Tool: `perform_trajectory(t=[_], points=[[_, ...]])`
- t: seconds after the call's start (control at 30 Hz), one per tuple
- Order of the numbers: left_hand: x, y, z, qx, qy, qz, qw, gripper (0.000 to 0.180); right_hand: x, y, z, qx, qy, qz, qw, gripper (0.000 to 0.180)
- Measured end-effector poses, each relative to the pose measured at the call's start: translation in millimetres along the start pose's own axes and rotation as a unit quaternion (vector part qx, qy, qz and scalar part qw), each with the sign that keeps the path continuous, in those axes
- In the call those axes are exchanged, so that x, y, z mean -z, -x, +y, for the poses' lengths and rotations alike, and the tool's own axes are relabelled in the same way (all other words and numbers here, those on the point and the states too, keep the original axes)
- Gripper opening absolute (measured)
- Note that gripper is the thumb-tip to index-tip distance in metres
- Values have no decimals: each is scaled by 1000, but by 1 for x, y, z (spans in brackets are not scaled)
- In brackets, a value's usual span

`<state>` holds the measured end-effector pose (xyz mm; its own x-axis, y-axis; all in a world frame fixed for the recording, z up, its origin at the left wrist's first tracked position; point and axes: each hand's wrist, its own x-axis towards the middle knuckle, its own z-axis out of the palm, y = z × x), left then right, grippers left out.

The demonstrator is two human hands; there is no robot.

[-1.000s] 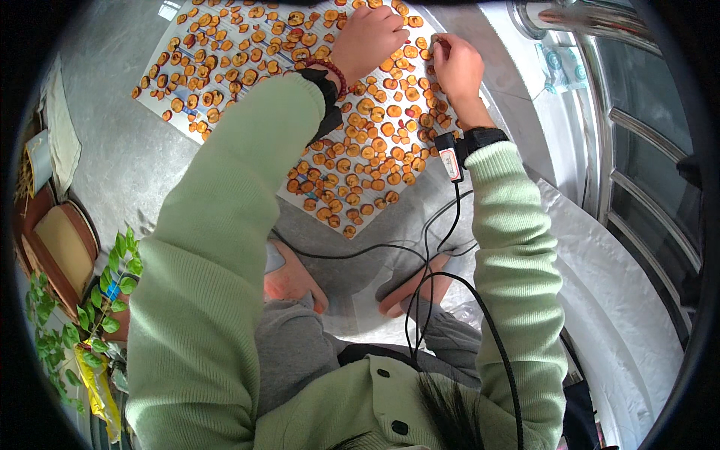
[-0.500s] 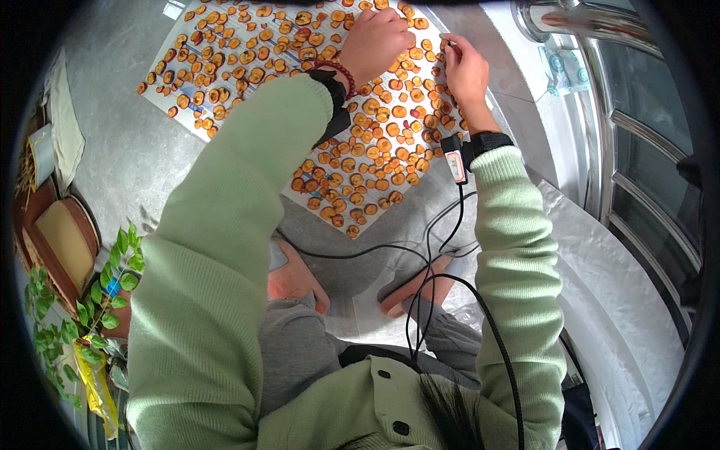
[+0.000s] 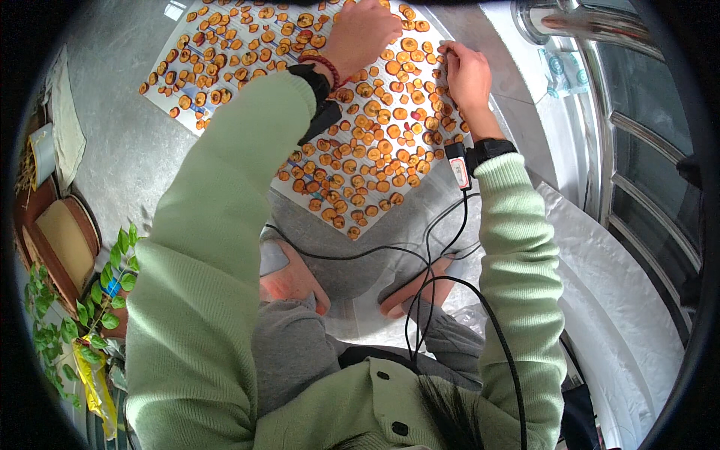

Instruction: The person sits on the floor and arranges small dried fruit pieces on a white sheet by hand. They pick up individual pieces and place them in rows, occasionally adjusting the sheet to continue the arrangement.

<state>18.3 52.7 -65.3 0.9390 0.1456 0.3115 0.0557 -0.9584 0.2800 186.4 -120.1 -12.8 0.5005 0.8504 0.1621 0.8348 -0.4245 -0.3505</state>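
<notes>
Many round fruit slices [image 3: 393, 130], orange inside with dark red rims, lie spread over a white printed sheet [image 3: 289, 196] on the floor. Over the far part of the sheet is my left hand [image 3: 364, 34], its fingers curled down toward the slices. Its fingertips are hidden behind the hand. My right hand [image 3: 469, 73] is at the sheet's right edge, thumb and forefinger drawn together in a pinch. Whatever sits between those fingertips is too small to make out; slices lie close beside them.
Black cables [image 3: 429, 262] loop from my right wrist between my feet. A metal railing [image 3: 600, 127] and white plastic sheeting [image 3: 592, 262] run along the right. At the left stand a brown chair [image 3: 67, 232] and a leafy plant [image 3: 105, 289].
My left hand has moved a little left and farther away over the slices. The right hand has shifted slightly nearer along the sheet's edge, fingers still pinched.
</notes>
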Motion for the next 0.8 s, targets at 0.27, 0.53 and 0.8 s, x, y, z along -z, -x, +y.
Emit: perform_trajectory(t=[0.27,0.53,0.8], points=[[-6,-2,-19,37,50,56,997,24,6,-3,-9,48,15,18,999,16],[-24,-36,-2,230,136,-88,960,34,-20,-44,-25,-24,76,-64,995,23],[22,-57,20,133,82,123,980,4,-18,-41,-21,-72,33,-65,995,16]])
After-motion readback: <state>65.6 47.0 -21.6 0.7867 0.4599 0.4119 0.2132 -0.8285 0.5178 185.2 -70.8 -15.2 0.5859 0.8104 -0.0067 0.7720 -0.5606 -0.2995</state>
